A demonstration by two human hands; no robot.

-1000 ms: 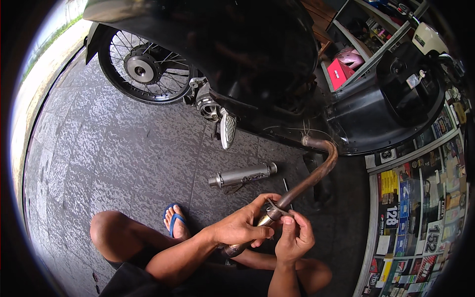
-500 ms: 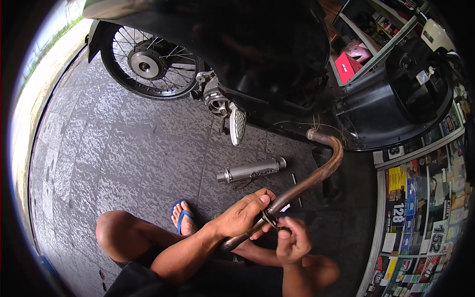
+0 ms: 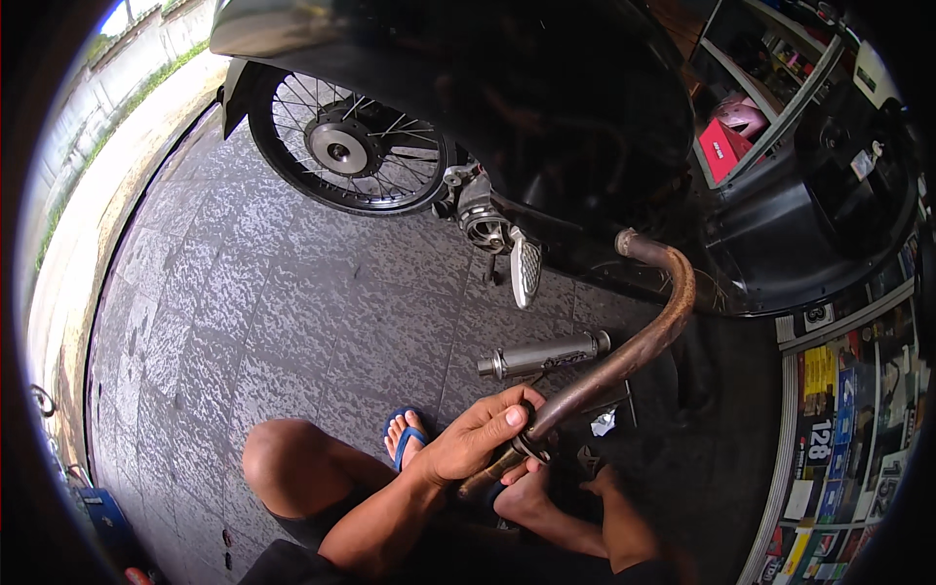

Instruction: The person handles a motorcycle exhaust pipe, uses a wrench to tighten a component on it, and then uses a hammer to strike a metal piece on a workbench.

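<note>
My left hand [image 3: 485, 434] is closed around the lower part of a bent, brown-stained exhaust pipe [image 3: 624, 366], close to a flange [image 3: 529, 447]. The pipe rises to the right and hooks back at its far end. Low on the right, beside my foot [image 3: 524, 495], my right hand [image 3: 599, 478] is in shadow, away from the pipe; its fingers are too dark to make out. A silver muffler [image 3: 546, 355] lies on the floor beyond my left hand. A small crumpled white piece [image 3: 604, 421] and a thin metal rod [image 3: 630, 404] lie right of the pipe.
A black motorbike [image 3: 468, 107] stands across the far side, with its spoked wheel [image 3: 341, 151] and metal footrest [image 3: 526, 273] on this side. On the right is a glass display case [image 3: 829, 429] of packaged parts. Behind the bike are shelves with a red box [image 3: 722, 148].
My right hand has left the pipe's flange and dropped toward the floor on the right. My left hand keeps its hold on the pipe. The whole view has shifted left.
</note>
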